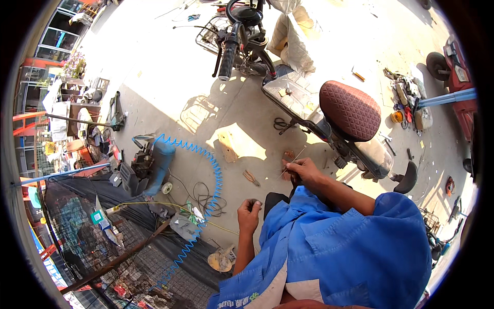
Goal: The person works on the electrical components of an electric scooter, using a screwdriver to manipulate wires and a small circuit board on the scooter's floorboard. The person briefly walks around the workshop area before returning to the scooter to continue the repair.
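Note:
My right hand (303,170) pinches a thin metal rod (285,172) at waist height, beside the electric scooter with a quilted brown seat (350,108). A small reddish-brown object (287,157) lies on the ground under the rod, partly hidden. My left hand (249,213) is at my left side with its fingers curled and thumb against them; I cannot make out whether it holds something small. A pair of pliers (251,178) lies on the ground between and beyond my hands. The scooter's handlebar (226,62) points toward me at the top, and its footboard (288,92) sits behind the seat's front.
A blue compressor (159,170) with a coiled blue hose (216,180) stands at left, near loose cables (203,201) and a dark mesh cart (72,221). A tool pile (411,98), red scooter (458,87) and scattered tools (388,144) are at right. Cluttered shelving (82,113) lines the left.

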### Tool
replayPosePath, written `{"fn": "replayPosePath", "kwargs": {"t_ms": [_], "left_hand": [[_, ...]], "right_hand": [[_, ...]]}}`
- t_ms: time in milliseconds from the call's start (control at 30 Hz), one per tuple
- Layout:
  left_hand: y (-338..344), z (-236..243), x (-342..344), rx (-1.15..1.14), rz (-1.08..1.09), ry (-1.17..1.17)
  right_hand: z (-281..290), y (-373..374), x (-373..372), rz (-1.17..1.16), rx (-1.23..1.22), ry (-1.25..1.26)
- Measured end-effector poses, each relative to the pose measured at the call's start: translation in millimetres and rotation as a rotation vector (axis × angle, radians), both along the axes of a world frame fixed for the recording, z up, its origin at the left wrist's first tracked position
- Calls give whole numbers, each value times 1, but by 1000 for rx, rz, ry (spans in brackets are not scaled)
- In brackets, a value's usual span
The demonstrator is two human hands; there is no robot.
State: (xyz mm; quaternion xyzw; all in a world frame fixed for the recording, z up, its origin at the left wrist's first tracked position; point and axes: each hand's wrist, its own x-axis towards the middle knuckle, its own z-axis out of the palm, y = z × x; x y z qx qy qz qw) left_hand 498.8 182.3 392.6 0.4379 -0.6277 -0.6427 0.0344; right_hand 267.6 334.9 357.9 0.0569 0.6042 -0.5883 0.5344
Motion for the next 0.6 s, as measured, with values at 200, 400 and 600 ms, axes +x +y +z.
{"fn": "replayPosePath", "kwargs": {"t_ms": [200,400,600], "left_hand": [[-106,-4,-87,-53,-120,-59],[-199,-26,-165,-72,-432,-139],[-289,-49,-268,-115,-842,-269]], "right_hand": [[-5,-22,-67,-344,38,64],[-31,-29,-79,-711,98,67],[-58,-50,-71,-1212,67,-81]]}}
